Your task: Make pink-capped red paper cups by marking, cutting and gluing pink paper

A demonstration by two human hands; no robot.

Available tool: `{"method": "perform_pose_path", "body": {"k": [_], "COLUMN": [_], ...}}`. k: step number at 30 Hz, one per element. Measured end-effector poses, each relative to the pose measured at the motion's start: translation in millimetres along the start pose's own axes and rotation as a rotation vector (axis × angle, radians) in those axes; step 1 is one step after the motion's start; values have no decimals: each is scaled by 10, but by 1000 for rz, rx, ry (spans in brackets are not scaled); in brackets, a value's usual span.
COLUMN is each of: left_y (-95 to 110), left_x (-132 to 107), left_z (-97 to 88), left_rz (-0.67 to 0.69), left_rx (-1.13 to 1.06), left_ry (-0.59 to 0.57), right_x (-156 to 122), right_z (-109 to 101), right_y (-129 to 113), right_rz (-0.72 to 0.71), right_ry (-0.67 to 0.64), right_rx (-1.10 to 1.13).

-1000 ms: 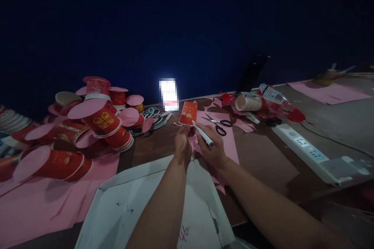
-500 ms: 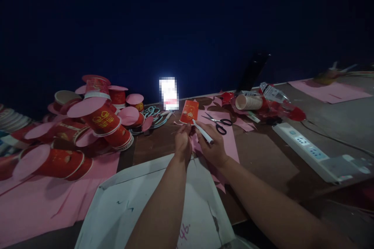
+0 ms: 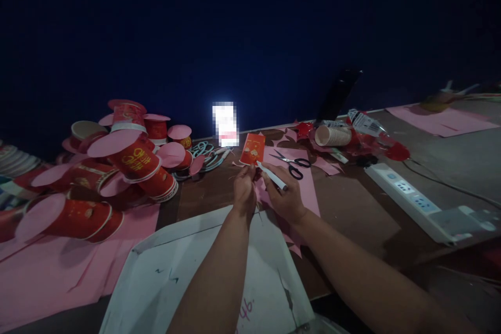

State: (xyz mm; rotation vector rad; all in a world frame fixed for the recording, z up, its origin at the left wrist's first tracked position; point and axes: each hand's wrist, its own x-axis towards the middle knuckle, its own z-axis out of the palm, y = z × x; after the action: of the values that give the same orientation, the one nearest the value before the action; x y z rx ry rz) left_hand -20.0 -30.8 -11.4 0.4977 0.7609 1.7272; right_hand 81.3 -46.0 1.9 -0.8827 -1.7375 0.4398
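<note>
In the head view, my left hand (image 3: 245, 188) has its fingers closed on the lower end of a red printed piece of paper cup (image 3: 252, 148), whose far end points away from me. My right hand (image 3: 285, 195) grips a white marker (image 3: 274, 175), its tip close to the lower edge of the red piece. Whether the tip touches it I cannot tell. Pink paper (image 3: 311, 198) lies under and beside my right hand. On that paper rest open scissors (image 3: 293, 163) with black handles, just beyond my right hand.
Red paper cups (image 3: 135, 159) with pink discs pile up at left over pink sheets (image 3: 50, 282). A lit phone (image 3: 225, 122) stands behind. Nested cups (image 3: 332, 135) lie at right, near a power strip (image 3: 407, 201). A white box lid (image 3: 188, 266) lies under my forearms.
Both hands stay nearly in place, with the red piece and the marker still held. The whole view has shifted very slightly.
</note>
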Motion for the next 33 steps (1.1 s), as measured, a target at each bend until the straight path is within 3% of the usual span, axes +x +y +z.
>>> {"method": "perform_pose_path", "body": {"k": [24, 33], "left_y": [57, 11], "left_x": [-48, -24], "left_z": [11, -5], "left_rz": [1, 1], "left_rx": [63, -90], "left_ry": [30, 31], "right_x": [-6, 0], "right_z": [5, 1], "right_y": [-27, -67], "right_rz": [44, 20], "right_ry": [15, 37], "right_rx": [39, 22]}}
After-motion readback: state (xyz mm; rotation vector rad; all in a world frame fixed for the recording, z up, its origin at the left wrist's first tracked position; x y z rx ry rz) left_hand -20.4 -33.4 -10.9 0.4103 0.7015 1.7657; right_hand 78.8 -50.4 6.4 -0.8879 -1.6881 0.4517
